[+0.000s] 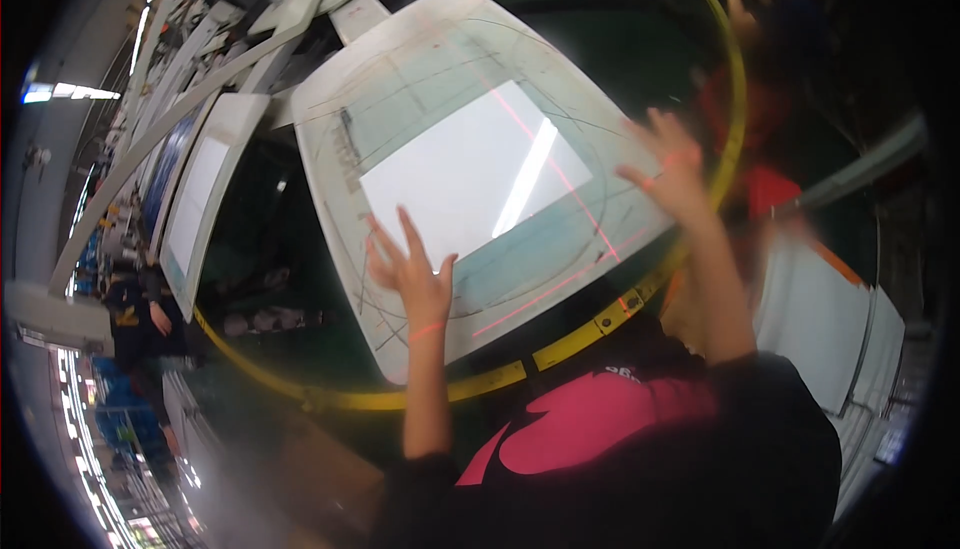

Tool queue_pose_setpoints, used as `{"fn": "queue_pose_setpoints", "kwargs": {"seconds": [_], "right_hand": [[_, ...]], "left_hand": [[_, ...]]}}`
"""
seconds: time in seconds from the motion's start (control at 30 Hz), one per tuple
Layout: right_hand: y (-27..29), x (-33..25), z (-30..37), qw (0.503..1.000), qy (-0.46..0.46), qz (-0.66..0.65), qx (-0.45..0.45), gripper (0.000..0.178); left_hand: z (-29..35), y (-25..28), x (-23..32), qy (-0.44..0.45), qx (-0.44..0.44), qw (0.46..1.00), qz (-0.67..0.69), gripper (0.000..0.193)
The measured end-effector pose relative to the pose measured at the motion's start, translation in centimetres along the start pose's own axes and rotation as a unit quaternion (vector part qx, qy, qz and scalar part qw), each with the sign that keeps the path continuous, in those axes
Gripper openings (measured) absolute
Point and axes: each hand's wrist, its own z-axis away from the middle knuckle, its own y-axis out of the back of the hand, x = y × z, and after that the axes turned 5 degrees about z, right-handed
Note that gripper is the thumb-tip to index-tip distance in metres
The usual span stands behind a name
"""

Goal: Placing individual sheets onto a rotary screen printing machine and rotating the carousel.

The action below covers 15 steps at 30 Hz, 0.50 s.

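Note:
A glossy white rectangular sheet (450, 174) lies flat on a pale, worn board (325, 174) with rounded corners. Thin red light lines cross the sheet and the board, and a bright reflection streaks the sheet. My left hand (412, 274) is by the sheet's near left corner, fingers spread and nothing held; whether its fingertips touch the sheet I cannot tell. Over the board's right side, apart from the sheet, is my right hand (672, 169). Its fingers are spread too, slightly blurred, with nothing in them. Red light also falls on both hands or wrists.
A curved yellow rail (480, 387) runs round the near side of the board. Another board with a white sheet (197, 194) stands at left. Metal arms (300, 9) crowd the far side. A person (150, 319) is at far left, another at upper right. White panels (815, 314) stand at right.

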Motion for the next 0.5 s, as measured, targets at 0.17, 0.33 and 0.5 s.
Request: {"fn": "queue_pose_setpoints", "kwargs": {"seconds": [0.17,0.33,0.5], "right_hand": [[10.7,16.8,11.2,0.954,-0.282,0.083,0.052,0.053],[12.5,20.8,16.1,0.931,-0.341,0.131,0.011,0.048],[10.9,24.3,20.1,0.941,-0.327,-0.037,0.082,0.032]], "left_hand": [[8.9,2.5,3.7,0.009,0.098,0.986,0.133,0.076],[11.0,2.2,3.7,0.023,0.075,0.97,0.228,0.055],[9.6,3.4,2.8,-0.039,0.059,0.972,0.225,0.043]]}}
